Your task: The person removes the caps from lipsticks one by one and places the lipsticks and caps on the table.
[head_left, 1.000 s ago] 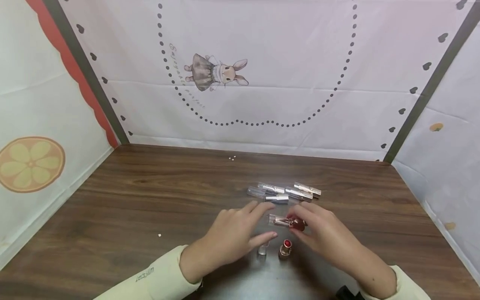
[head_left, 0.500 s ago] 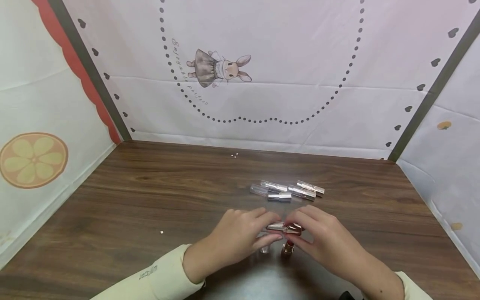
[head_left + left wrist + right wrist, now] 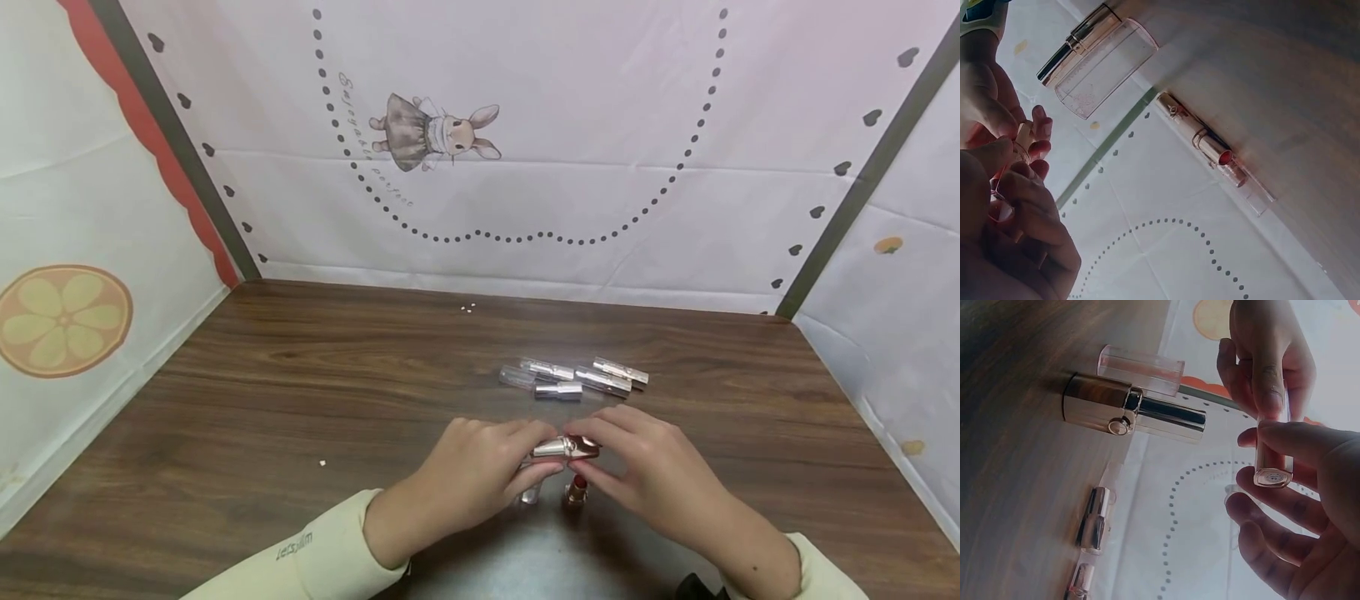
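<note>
Both hands meet on one rose-gold lipstick [image 3: 581, 448] raised over the front of the table. My left hand [image 3: 480, 467] pinches its left end, where a clear cap shows between the fingers in the left wrist view. Thumb and fingers of my right hand [image 3: 652, 462] grip the metallic base, whose labelled bottom end faces the right wrist view. Just below the hands, an uncapped lipstick [image 3: 576, 493] stands upright with its red bullet out. Left of it stands a clear cap [image 3: 530, 495], partly hidden by the left hand in the head view.
Several metallic lipsticks [image 3: 603, 382] lie beyond the hands, with a clear cap [image 3: 516, 377] at their left. Tiny white bits [image 3: 468, 308] lie near the back edge, another white bit [image 3: 322, 462] at the left. Printed cloth walls [image 3: 600, 125] enclose the wooden table [image 3: 337, 358].
My left hand, held open beside the lipstick a second ago, has closed on its left end. The right hand keeps its grip, and the lipstick has tilted slightly since.
</note>
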Motion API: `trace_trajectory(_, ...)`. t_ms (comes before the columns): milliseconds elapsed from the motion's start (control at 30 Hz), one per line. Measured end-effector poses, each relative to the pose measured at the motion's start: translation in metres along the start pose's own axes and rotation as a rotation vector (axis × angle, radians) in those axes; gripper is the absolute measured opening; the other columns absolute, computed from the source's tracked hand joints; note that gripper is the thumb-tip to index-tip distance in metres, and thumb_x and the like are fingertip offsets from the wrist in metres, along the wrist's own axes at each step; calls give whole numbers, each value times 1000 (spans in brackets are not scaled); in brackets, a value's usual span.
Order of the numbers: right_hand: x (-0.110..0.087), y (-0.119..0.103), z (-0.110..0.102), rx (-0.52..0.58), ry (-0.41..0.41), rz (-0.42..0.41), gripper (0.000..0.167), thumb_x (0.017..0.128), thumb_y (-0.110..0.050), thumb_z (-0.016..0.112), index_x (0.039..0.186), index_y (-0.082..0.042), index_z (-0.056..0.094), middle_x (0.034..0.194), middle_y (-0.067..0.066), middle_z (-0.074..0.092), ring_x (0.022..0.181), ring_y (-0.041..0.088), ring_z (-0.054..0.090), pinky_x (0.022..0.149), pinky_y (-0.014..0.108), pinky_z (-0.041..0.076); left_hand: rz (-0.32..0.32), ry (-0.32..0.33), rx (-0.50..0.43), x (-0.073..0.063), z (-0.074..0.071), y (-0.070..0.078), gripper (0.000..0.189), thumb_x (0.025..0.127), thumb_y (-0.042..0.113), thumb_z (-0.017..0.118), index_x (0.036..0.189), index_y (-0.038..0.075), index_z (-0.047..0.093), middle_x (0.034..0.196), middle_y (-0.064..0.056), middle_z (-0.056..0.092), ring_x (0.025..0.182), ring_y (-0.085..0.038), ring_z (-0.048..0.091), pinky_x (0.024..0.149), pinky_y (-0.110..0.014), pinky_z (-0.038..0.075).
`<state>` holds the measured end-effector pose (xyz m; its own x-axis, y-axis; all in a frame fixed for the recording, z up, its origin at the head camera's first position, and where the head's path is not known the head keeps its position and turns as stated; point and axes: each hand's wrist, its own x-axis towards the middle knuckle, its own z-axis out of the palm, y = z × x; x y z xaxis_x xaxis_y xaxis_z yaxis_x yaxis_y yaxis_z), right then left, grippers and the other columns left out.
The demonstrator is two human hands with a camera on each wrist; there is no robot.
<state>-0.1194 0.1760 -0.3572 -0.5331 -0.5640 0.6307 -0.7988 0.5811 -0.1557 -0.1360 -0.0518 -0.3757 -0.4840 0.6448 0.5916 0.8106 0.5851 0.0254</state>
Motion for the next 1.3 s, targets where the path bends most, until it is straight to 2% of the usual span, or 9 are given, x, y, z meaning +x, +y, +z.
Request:
trace_trajectory(333,1,2,3,5,2,-6,40,70,-13,89,107,-18,73,96,-8,72,77,2,67,65,18,52,-11,-44,-12,0,0,0,26,95,42,65,111,20,66,80,12,73,52,-1,56,44,-17,32)
trace_trajectory(700,0,1,3,3,-19,16,38,70,-14,89,105,-17,74,93,-7,72,76,1,65,65,15,51,10,-56,-2,-1,1,1,27,97,40,63,114,20,65,82,10,73,57,-5,63,45,-21,40)
trace_trajectory(933,0,2,0,10,-15,12,36,70,-15,90,103,-18,77,90,-8,73,75,2,66,63,14,49,20,-86,2,0,0,1,27,98,41,61,117,21,65,78,11,69,55,-4,59,46,-21,41)
trace_trajectory(1133,1,2,-1,-2,-20,11,35,70,-17,90,102,-18,78,88,-9,74,74,2,66,62,14,49,27,-90,-1,-1,0,0,26,99,40,60,117,22,64,74,12,66,53,-4,57,45,-20,38)
trace_trajectory(1300,0,3,-1,-12,-21,5,34,69,-18,90,102,-18,78,88,-9,75,74,2,66,62,14,49,35,-83,-3,-1,1,0,26,99,40,60,116,21,64,75,12,67,54,-4,58,45,-21,40)
